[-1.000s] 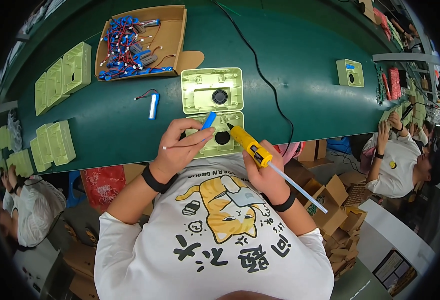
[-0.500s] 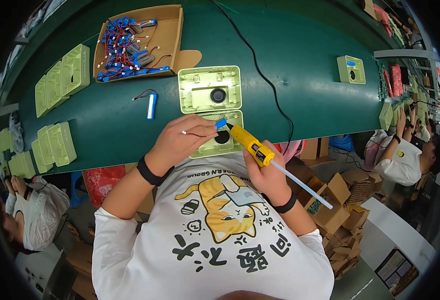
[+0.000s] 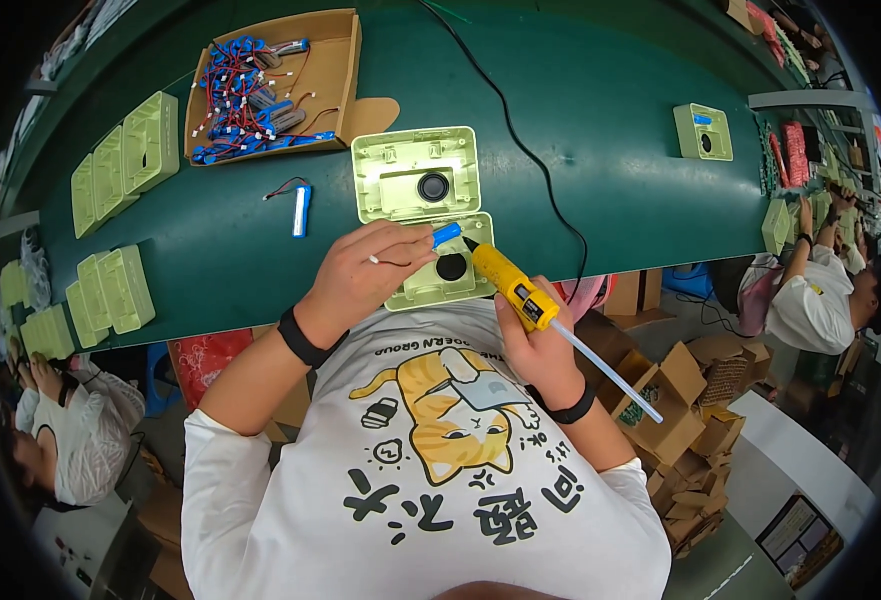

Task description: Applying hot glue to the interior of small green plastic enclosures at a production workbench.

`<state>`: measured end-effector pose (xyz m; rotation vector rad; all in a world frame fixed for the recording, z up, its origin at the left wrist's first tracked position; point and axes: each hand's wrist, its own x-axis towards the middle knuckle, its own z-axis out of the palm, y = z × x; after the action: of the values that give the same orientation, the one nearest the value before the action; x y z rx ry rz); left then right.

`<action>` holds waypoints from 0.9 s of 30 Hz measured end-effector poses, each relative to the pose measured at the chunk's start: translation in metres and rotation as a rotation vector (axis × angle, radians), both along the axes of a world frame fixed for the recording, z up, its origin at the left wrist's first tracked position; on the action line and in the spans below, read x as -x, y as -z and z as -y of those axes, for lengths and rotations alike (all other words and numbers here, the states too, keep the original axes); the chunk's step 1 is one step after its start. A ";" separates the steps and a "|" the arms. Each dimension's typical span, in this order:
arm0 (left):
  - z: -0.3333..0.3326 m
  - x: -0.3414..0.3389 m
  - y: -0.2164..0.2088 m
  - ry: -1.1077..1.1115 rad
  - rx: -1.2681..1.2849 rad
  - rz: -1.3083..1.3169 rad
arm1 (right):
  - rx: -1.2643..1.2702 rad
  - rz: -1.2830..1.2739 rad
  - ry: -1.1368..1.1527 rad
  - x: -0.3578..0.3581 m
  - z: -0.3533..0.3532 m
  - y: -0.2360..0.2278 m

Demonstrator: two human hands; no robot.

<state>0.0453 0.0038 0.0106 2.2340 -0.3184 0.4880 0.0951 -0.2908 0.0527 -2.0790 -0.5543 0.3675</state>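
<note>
Between the fingertips of my left hand [image 3: 365, 268] is a blue cylindrical battery [image 3: 446, 235], its thin lead with a white plug showing beside the fingers. I have the battery over the upper part of a pale green plastic shell [image 3: 475, 285] with a round black part in it. My right hand [image 3: 542, 350] is wrapped round a yellow hot glue gun [image 3: 505, 280], a long translucent glue stick sticking out of its back. The gun's dark nozzle points at the shell, close beside the battery's right end. Another open green shell [image 3: 390, 190] with a round black speaker lies just beyond.
A cardboard box [image 3: 335, 75] of wired blue batteries stands at the far left, with one loose battery [image 3: 301, 210] nearer. Stacked green shells [image 3: 150, 140] sit farther left. A black cable [image 3: 525, 150] crosses the green table. At far right lies another shell [image 3: 718, 140]. Co-workers sit either side.
The near shell has shifted slightly right and turned a little. The battery has moved slightly up and right with my left hand, and the glue gun's nozzle has shifted a little right.
</note>
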 end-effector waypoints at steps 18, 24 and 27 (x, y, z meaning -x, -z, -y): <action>-0.023 0.003 -0.041 0.099 -0.631 -0.173 | 0.096 0.059 -0.023 0.002 -0.003 0.000; -0.041 0.005 -0.037 0.172 -0.542 -0.239 | 0.083 0.126 -0.054 -0.002 -0.004 0.013; -0.031 0.013 -0.028 0.125 -0.546 -0.207 | 0.086 0.118 -0.013 -0.003 -0.001 0.017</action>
<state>0.0322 0.0349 0.0387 2.7412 -0.5266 0.1007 0.0979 -0.2899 0.0358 -2.1913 -0.6321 0.2825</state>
